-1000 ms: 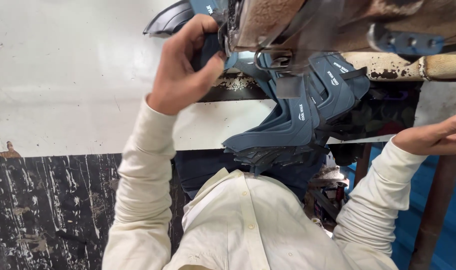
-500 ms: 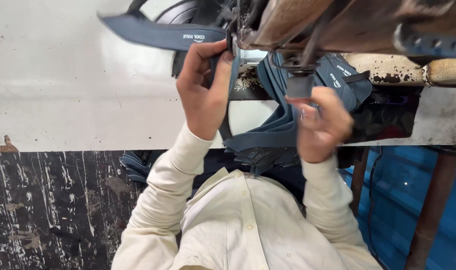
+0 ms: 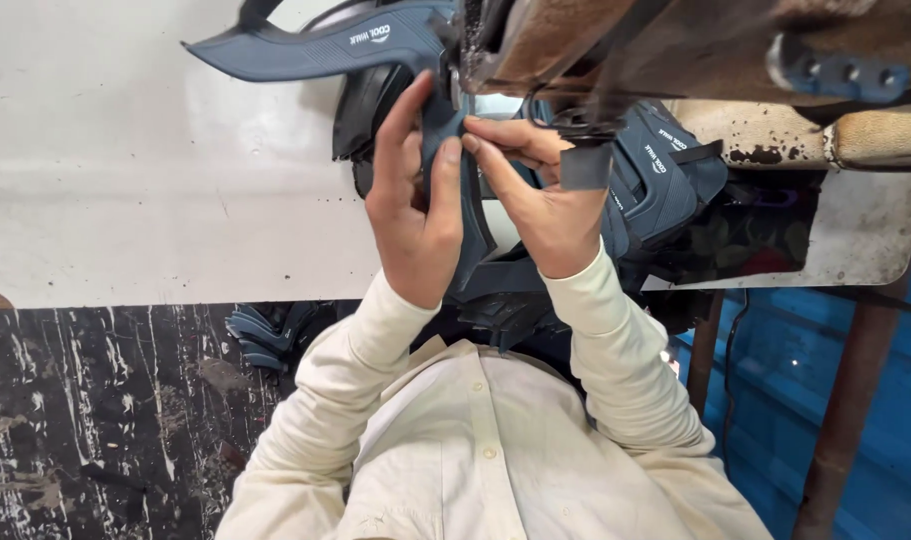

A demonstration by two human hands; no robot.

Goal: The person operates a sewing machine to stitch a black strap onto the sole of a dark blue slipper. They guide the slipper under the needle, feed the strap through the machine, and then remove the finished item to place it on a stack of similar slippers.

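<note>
At the frame's upper centre, both hands pinch a dark blue shoe strap piece (image 3: pixel 445 130) against the sewing machine (image 3: pixel 615 40), apparently to steady it there. The left hand (image 3: pixel 415 215) fingers press its edge; the right hand (image 3: pixel 545 205) fingers nip it opposite. It looks moulded and ribbed, above the white worktop (image 3: pixel 155 180).

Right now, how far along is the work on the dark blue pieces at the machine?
Done, by the look: a heap of blue pieces lies past the machine. In hand: left hand and right hand pinch one blue strap piece at the sewing machine. Possibly left: a stack below the table edge.
</note>
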